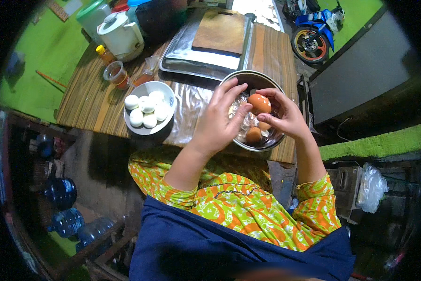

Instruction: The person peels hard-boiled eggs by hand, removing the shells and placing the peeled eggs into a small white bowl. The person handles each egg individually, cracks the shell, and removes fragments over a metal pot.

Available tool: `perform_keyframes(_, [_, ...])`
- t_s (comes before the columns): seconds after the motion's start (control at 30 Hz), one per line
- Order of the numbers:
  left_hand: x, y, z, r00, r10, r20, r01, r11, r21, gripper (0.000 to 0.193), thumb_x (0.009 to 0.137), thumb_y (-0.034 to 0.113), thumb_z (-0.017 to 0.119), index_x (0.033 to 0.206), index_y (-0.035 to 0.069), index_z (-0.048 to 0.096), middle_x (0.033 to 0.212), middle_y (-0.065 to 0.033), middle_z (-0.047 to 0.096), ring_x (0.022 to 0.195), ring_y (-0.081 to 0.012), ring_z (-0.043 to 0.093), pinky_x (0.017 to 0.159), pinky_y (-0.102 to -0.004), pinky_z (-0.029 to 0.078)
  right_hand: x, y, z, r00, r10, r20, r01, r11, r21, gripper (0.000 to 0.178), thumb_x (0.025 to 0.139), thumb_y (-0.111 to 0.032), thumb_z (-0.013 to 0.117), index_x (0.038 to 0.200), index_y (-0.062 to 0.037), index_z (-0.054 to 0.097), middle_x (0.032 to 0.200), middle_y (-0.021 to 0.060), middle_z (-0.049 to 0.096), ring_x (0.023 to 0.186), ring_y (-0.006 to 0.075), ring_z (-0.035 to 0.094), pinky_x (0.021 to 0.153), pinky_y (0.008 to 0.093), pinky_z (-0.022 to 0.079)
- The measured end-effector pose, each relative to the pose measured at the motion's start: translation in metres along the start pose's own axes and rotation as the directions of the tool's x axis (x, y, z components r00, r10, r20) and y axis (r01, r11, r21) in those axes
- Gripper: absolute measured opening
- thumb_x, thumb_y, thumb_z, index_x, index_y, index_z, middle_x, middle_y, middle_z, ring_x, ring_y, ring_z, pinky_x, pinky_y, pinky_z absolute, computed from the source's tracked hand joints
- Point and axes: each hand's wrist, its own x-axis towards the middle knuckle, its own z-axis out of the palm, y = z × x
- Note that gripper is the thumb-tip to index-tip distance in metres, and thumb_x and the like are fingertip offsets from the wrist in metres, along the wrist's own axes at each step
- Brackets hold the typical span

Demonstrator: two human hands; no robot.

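Note:
Over a round metal pot [277,142], my right hand [289,114] grips a brown egg [259,103] between thumb and fingers. My left hand [219,118] is at the pot's left side, its fingers spread and its thumb close to the egg; whether it touches the shell I cannot tell. Lower in the pot lie another brown egg [253,135], shell bits and a shiny, clear mass that looks like water or plastic. To the left stands a white bowl [167,122] with several peeled white eggs [147,105].
Behind the pot, a wooden cutting board [219,33] rests on a metal tray [187,66]. A white jug [120,36], a yellow-capped bottle [105,55] and a clear plastic cup [116,76] stand at the table's [81,100] far left. A blue motorcycle [316,30] is beyond the table.

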Motion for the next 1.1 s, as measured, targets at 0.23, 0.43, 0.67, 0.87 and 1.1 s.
perform_keyframes(0.23, [-0.006, -0.015, 0.03, 0.934, -0.236, 0.269, 0.344, 0.802, -0.488, 0.045, 0.092, 0.022, 0.067, 0.127, 0.0, 0.05, 0.116, -0.0141, 0.061, 0.107, -0.0184, 0.062, 0.088, -0.0301, 0.051, -0.013, -0.022, 0.009, 0.979, -0.205, -0.023, 0.19, 0.941, -0.281, 0.051, 0.078, -0.014, 0.074, 0.125, -0.0036, 0.057, 0.12, 0.016, 0.059, 0.113, 0.0294, 0.057, 0.097, 0.0374, 0.045])
perform_keyframes(0.43, [-0.012, -0.019, 0.022, 0.943, -0.155, 0.295, 0.294, 0.804, -0.516, 0.045, 0.094, 0.014, 0.062, 0.134, 0.001, 0.046, 0.119, -0.0117, 0.059, 0.109, -0.0157, 0.059, 0.093, -0.029, 0.048, -0.014, -0.01, 0.003, 0.991, -0.128, -0.047, 0.119, 0.98, -0.158, 0.038, 0.083, -0.021, 0.072, 0.116, -0.0035, 0.065, 0.111, 0.0152, 0.065, 0.106, 0.0277, 0.062, 0.092, 0.038, 0.048])
perform_keyframes(0.67, [-0.012, -0.02, 0.021, 0.931, -0.173, 0.321, 0.333, 0.763, -0.555, 0.051, 0.092, 0.01, 0.065, 0.138, 0.002, 0.045, 0.125, -0.0112, 0.056, 0.111, -0.0161, 0.058, 0.093, -0.0289, 0.049, -0.016, -0.003, 0.002, 0.993, -0.075, -0.094, 0.068, 0.994, -0.082, 0.03, 0.084, -0.02, 0.072, 0.109, -0.0039, 0.069, 0.107, 0.0108, 0.067, 0.098, 0.0195, 0.064, 0.082, 0.0304, 0.051])
perform_keyframes(0.87, [-0.011, -0.023, 0.02, 0.946, -0.078, 0.316, 0.222, 0.864, -0.453, 0.052, 0.089, 0.007, 0.068, 0.136, 0.003, 0.048, 0.131, -0.0103, 0.049, 0.117, -0.0178, 0.054, 0.096, -0.031, 0.05, -0.014, 0.005, 0.005, 0.987, -0.039, -0.159, 0.037, 0.999, -0.016, 0.021, 0.088, -0.014, 0.067, 0.107, -0.0041, 0.07, 0.103, 0.0107, 0.068, 0.095, 0.0193, 0.065, 0.08, 0.031, 0.051])
perform_keyframes(1.1, [-0.01, -0.02, 0.024, 0.928, -0.241, 0.284, 0.37, 0.683, -0.63, 0.052, 0.086, 0.005, 0.071, 0.132, -0.001, 0.047, 0.127, -0.01, 0.051, 0.113, -0.0174, 0.057, 0.095, -0.0299, 0.05, -0.009, 0.002, 0.002, 0.966, -0.122, -0.228, 0.051, 0.955, -0.293, 0.026, 0.095, -0.016, 0.057, 0.116, -0.0036, 0.065, 0.104, 0.0129, 0.066, 0.097, 0.0255, 0.064, 0.085, 0.0332, 0.05])
